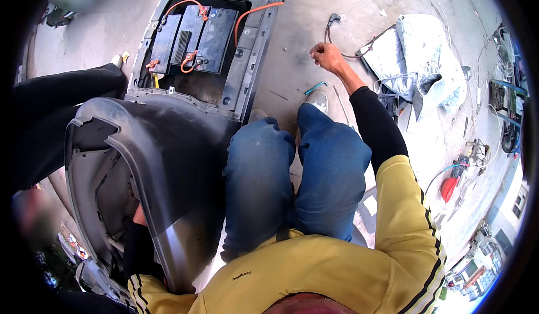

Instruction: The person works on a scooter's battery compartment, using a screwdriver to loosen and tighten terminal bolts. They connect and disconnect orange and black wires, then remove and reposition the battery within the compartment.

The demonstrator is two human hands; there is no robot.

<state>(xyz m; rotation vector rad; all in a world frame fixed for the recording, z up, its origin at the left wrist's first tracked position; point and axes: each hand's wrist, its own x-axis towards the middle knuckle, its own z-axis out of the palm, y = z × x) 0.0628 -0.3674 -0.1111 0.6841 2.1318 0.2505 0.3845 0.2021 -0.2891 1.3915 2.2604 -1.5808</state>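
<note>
My right hand (pixel 325 57) is raised over the pavement with fingers curled; whether something small is between them I cannot make out. A black cable with a plug (pixel 334 19) lies beyond it. My left hand (pixel 138 213) reaches inside the dark plastic scooter body (pixel 185 168) on my left, its fingers hidden by the panel. Farther forward, an open compartment holds dark batteries (pixel 213 39) with orange wires and red and black terminals.
Another person's dark-clad leg (pixel 67 89) is at the left. White covers (pixel 426 61) lie at the right, near tangled cables, tools and a red object (pixel 449 189). A teal tool (pixel 316 87) lies by my shoe. Another vehicle (pixel 59 13) stands at top left.
</note>
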